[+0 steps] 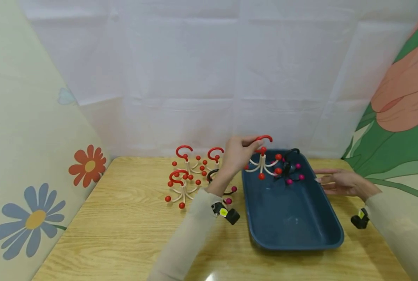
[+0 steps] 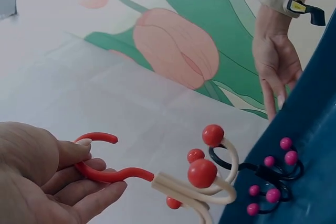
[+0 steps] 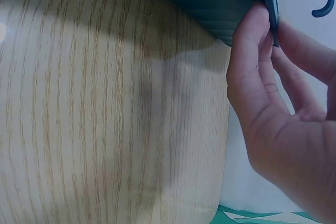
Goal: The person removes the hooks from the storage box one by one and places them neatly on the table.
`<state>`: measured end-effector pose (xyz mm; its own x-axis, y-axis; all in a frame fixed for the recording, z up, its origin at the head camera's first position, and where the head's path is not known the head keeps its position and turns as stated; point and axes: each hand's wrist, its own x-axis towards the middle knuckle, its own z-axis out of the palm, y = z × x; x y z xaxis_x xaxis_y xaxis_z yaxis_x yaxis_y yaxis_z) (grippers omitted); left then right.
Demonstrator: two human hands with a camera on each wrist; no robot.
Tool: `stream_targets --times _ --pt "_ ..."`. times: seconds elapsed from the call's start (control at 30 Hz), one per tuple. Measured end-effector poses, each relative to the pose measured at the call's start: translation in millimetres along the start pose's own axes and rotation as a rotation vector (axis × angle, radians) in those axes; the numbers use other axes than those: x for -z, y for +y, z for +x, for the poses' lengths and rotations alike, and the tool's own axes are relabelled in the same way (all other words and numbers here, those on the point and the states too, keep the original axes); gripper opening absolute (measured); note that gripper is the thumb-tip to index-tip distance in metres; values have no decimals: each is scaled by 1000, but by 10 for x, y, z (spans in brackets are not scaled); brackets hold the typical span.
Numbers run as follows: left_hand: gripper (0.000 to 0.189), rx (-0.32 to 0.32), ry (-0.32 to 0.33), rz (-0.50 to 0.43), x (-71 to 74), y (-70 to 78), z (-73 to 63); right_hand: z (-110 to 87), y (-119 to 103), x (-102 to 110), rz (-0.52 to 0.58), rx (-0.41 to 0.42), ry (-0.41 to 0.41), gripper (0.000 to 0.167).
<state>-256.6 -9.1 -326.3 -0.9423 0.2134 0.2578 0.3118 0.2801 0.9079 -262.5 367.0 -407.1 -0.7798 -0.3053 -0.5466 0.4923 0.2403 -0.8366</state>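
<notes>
My left hand [image 1: 234, 155] pinches the red hook of a rotating hook hanger [image 1: 262, 160] with cream arms and red ball tips. It hangs above the far left part of a dark blue plastic bin [image 1: 286, 212]. Within the bin, at its far end, lies a black hook hanger [image 1: 287, 168] with pink ball tips. On the bin's right side, my right hand [image 1: 344, 183] grips the rim; the right wrist view shows thumb and fingers [image 3: 249, 51] on either side of it.
Left of the bin, three red-hooked hangers [image 1: 184, 191] stand on the wooden table [image 1: 124, 226]. Another hanger with a black hook [image 1: 212, 173] and pink balls is partly hidden behind my left forearm. A white sheet [image 1: 180, 78] hangs along the table's back edge.
</notes>
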Motion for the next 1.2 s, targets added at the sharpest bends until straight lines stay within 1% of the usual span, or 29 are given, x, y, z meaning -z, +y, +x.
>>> stream_targets --times 0.23,0.4,0.63,0.8,0.9,1.07,1.2 --pt "33 -53 -35 7 168 107 -90 -3 6 13 -9 3 -4 65" --pt "33 -48 -65 16 312 132 -167 5 9 18 -18 3 -1 66" --pt "31 -29 -111 4 550 68 -278 10 3 11 -25 -2 3 69" --pt "30 -5 -104 52 690 49 -400 13 -1 9 -13 -8 5 67" --pt "28 -26 -103 86 746 27 -470 18 -2 12 -18 -7 3 68" --pt "28 -81 -111 134 806 -18 -580 21 2 27 -24 -6 -4 67" --pt "30 -103 -114 130 844 -60 -669 23 5 33 -3 -10 -7 58"
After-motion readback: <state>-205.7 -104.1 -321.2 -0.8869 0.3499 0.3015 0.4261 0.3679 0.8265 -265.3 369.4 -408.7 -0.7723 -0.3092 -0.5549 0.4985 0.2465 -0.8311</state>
